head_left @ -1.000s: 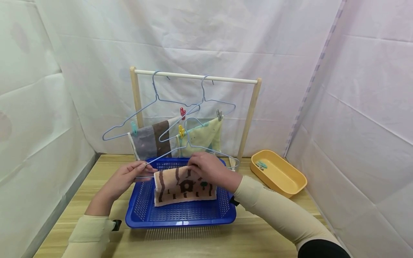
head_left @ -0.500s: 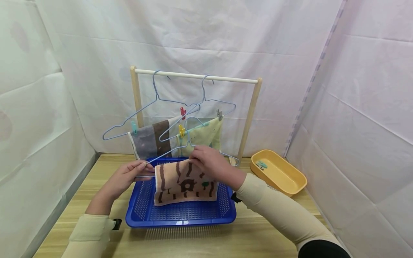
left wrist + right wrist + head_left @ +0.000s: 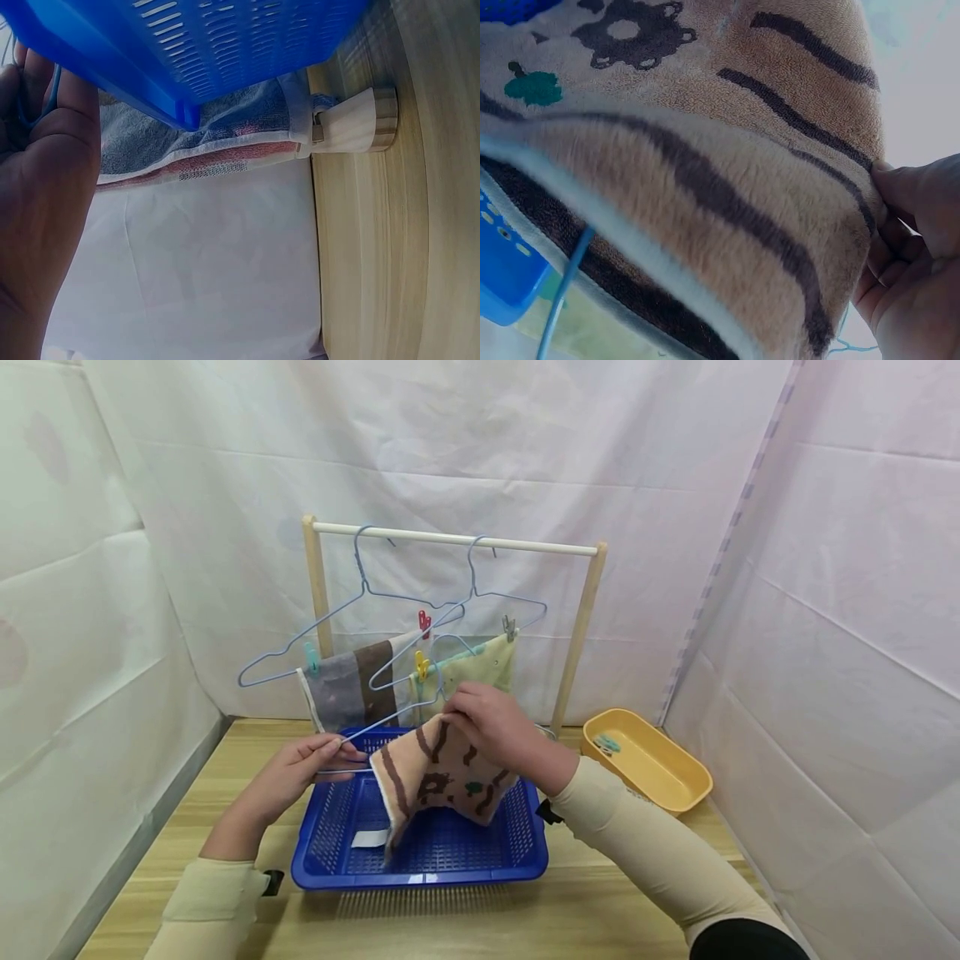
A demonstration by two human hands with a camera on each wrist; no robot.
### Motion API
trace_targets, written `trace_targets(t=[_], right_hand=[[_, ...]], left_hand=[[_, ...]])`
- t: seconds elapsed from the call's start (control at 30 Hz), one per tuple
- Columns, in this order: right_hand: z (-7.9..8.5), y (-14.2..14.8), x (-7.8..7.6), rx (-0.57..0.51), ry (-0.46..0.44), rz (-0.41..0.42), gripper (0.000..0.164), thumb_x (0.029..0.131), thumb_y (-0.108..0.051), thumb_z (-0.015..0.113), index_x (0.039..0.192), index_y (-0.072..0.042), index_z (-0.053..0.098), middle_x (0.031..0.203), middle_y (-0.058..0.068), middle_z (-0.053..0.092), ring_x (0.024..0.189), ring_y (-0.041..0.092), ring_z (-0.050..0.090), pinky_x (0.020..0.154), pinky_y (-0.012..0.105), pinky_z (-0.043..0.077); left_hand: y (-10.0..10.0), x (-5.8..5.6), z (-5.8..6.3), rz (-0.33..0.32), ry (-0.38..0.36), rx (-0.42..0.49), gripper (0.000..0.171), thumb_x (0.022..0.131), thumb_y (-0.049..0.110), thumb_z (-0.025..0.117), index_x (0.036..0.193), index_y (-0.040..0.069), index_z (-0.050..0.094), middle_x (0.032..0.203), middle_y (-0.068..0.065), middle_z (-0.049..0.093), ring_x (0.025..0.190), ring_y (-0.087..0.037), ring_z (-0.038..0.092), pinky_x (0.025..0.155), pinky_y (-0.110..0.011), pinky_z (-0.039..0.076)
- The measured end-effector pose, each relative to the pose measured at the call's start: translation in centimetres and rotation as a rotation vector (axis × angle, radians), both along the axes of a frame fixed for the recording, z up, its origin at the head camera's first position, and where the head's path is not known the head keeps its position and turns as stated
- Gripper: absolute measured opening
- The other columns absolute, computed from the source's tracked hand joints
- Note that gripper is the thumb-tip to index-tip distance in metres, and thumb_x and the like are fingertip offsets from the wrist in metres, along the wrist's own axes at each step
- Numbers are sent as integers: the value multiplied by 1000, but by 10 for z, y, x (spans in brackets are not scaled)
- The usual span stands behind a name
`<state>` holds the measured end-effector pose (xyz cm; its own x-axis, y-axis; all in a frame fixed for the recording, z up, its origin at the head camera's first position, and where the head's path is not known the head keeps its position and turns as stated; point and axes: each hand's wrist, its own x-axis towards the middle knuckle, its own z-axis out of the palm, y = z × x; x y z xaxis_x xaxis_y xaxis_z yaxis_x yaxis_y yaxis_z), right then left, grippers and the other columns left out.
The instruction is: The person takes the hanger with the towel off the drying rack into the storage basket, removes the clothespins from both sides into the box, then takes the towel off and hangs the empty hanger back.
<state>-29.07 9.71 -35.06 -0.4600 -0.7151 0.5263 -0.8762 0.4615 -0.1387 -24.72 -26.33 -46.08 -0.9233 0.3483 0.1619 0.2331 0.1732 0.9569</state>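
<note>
My left hand (image 3: 300,772) grips the left end of a blue wire clothes hanger (image 3: 390,716), above a blue plastic basket (image 3: 480,875). Over the hanger's lower bar lies a tan towel (image 3: 416,768) with brown stripes, a brown figure and a green spot. My right hand (image 3: 498,731) pinches this towel at its top fold, thumb against fingers, as the right wrist view shows. The towel's lower edge hangs inside the basket, its sides drooping. A white label (image 3: 370,839) shows beside its left edge. Part of the hanger is hidden behind towel and right hand.
Behind the basket stands a drying rack (image 3: 457,537) with two hangers. A grey-brown towel (image 3: 341,689) and a yellow-green towel (image 3: 480,670) hang there by clothespins. At right, a yellow tray (image 3: 660,772) holds a few clothespins (image 3: 606,744).
My right hand has moved up a little, lifting the towel's top. The towel, flat before, now bunches with its lower corners drawn in, and the white label has appeared. My left hand stays put.
</note>
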Motion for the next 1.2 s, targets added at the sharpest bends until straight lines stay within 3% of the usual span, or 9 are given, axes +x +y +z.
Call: trace_targets(t=[0.37, 0.8, 1.2], right_hand=[[15, 4, 1, -59, 22, 17, 5, 108, -9, 74, 106, -8, 78, 100, 1, 70, 91, 17, 65, 80, 32, 59], [31, 9, 8, -181, 67, 41, 5, 107, -5, 74, 102, -7, 76, 98, 5, 69, 89, 19, 64, 77, 32, 58], [43, 13, 14, -271, 95, 50, 5, 107, -3, 74, 103, -5, 76, 98, 5, 68, 86, 19, 61, 74, 32, 55]], left_hand=[[1, 1, 1, 9, -4, -2, 44, 123, 27, 43, 131, -8, 68, 137, -39, 67, 117, -15, 77, 98, -37, 66], [2, 0, -1, 18, -5, -14, 44, 123, 28, 44, 131, -7, 69, 134, -29, 73, 117, -18, 78, 99, -40, 66], [3, -1, -2, 13, -18, -1, 44, 123, 27, 44, 131, -9, 68, 134, -31, 72, 117, -16, 77, 98, -36, 66]])
